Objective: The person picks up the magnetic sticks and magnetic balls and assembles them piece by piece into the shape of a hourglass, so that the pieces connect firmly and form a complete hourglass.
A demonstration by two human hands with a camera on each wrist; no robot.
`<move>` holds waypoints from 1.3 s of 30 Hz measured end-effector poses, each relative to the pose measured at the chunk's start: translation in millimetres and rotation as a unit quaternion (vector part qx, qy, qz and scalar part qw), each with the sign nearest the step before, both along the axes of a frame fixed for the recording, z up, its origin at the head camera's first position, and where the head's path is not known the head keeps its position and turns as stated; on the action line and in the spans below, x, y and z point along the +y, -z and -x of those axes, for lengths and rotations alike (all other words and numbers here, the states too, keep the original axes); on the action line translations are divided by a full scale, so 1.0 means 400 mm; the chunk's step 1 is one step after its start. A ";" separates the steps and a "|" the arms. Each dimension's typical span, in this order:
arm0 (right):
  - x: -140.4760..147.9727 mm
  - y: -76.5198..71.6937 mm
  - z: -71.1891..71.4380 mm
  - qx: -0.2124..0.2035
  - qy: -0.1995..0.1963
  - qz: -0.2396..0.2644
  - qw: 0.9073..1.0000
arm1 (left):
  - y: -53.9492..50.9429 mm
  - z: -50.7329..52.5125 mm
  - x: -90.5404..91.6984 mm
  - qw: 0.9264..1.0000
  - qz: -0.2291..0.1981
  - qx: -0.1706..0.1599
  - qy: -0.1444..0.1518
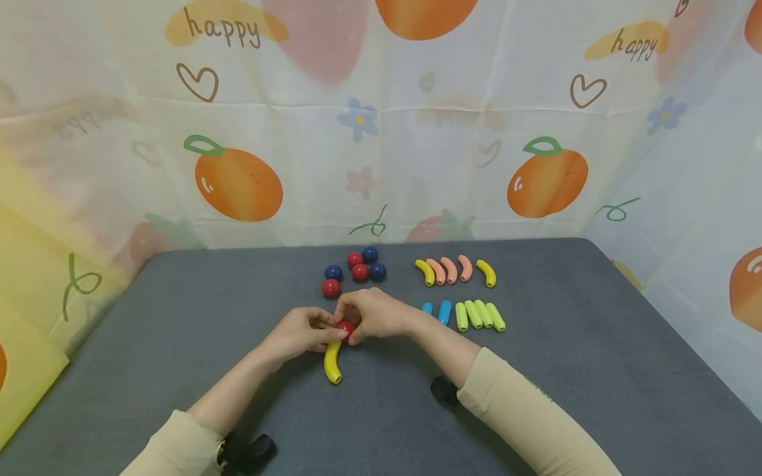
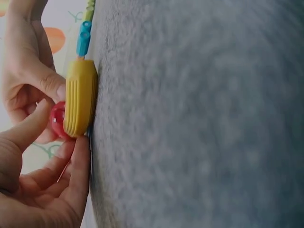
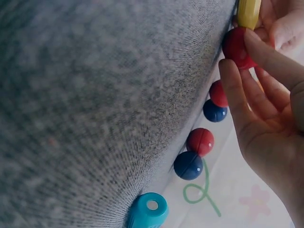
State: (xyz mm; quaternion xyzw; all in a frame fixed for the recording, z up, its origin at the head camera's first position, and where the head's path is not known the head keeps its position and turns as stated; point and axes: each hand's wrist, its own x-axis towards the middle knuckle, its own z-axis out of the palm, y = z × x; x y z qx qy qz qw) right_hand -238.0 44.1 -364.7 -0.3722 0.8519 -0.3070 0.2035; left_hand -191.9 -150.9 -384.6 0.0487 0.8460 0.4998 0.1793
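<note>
Close together over the middle of the dark tabletop, both hands meet at one red ball [image 1: 345,329]. My right hand [image 1: 378,314] pinches this ball between thumb and index finger, plainest in the right wrist view. A curved yellow magnetic stick [image 1: 333,365] touches the ball and points toward me. The left hand [image 1: 297,336] holds its far end, the thumb reaching over near the ball and the fingers against the stick's side. In the left wrist view the ribbed yellow stick hides part of the ball. The exact contact of the left fingertips is partly hidden.
Beyond the hands lie loose red balls [image 1: 331,288] and blue balls [image 1: 378,272]. To the right are pink curved sticks [image 1: 449,270] between two yellow ones [image 1: 486,273], with green straight sticks [image 1: 476,314] and blue ones [image 1: 444,312] nearer. A printed cloth [image 1: 381,172] hangs behind the table.
</note>
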 end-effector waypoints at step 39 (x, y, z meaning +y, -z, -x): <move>0.254 -0.063 0.122 0.059 0.279 0.018 0.958 | -0.003 -0.011 -0.007 0.998 0.011 0.016 0.059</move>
